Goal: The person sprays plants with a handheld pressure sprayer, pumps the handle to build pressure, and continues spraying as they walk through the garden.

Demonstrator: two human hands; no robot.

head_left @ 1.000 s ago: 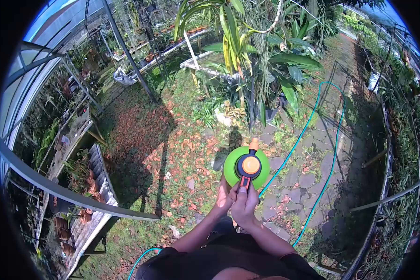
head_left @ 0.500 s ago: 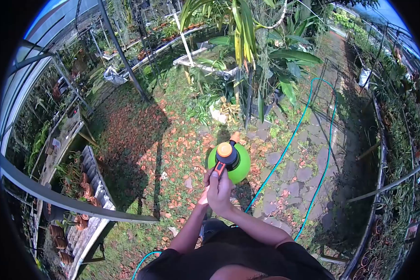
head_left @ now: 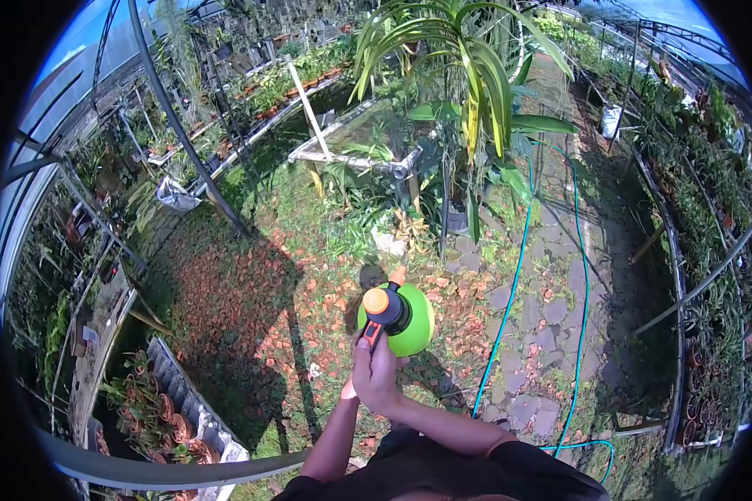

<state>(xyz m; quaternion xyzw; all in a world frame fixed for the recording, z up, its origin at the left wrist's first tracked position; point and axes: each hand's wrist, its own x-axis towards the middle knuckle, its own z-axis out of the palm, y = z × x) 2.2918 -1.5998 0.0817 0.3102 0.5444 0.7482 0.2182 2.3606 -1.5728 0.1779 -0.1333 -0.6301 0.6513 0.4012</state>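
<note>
A green spray bottle point(head_left: 416, 336) sits a little below the middle of the view, held up over the ground; take it as the hub of the dial. Its orange knob point(head_left: 376, 301) lies toward ten o'clock on the dark collar, and its orange nozzle point(head_left: 398, 275) points to about twelve. The right hand point(head_left: 378, 382), at seven o'clock, has its fingers wrapped around the black-and-orange handle point(head_left: 371, 331), the thumb lying along it. The left hand point(head_left: 348, 390) is just beside and beneath the right, mostly hidden by it, so I cannot tell what its fingers grasp. Both forearms come up from dark sleeves toward six o'clock.

Beyond the nozzle, at twelve, a pale stone point(head_left: 388, 243) lies on ground strewn with reddish chips point(head_left: 238, 280). Farther out between eleven and twelve stands a raised, pale-edged surface point(head_left: 342, 160); a long-leaved plant point(head_left: 489, 71) hangs toward one. A teal hose point(head_left: 518, 275) runs in two lines over paving stones point(head_left: 522, 407), from one o'clock around to five. A white sack point(head_left: 612, 121) stands between one and two, a pale bag point(head_left: 175, 194) lies at ten, and clay pots point(head_left: 178, 427) cluster at eight.
</note>
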